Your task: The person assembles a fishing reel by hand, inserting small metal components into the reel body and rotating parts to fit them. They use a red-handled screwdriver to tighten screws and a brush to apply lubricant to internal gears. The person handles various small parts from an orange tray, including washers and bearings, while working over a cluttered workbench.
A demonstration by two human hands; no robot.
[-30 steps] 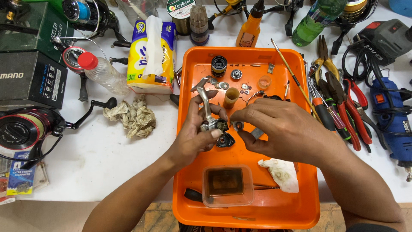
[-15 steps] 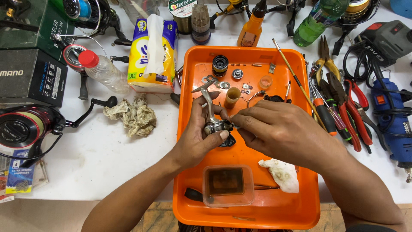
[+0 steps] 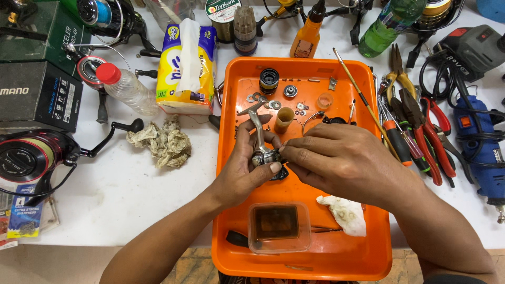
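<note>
Reel part (image 3: 261, 152) over middle of orange tray (image 3: 336, 257) — silver arm sticking up. Left hand (image 3: 246, 171) wrapped around it, thumb pressed on front. Right hand (image 3: 342, 160) fingertips (image 3: 288, 155) pinched narrow against its right side. Rag (image 3: 342, 214), small tub (image 3: 279, 227) just below.

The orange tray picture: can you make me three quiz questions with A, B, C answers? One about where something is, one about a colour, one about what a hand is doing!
1. Where is the white rag?
A. in the orange tray
B. on the floor
C. on the black box

2. What colour is the clear bottle's cap?
A. blue
B. red
C. yellow

3. What is the left hand doing?
A. lying flat
B. holding a small metal part
C. pouring

Answers: 1 A, it lies on the tray floor. 2 B, the cap is red. 3 B, its fingers wrap the part while the right hand touches it.
</note>
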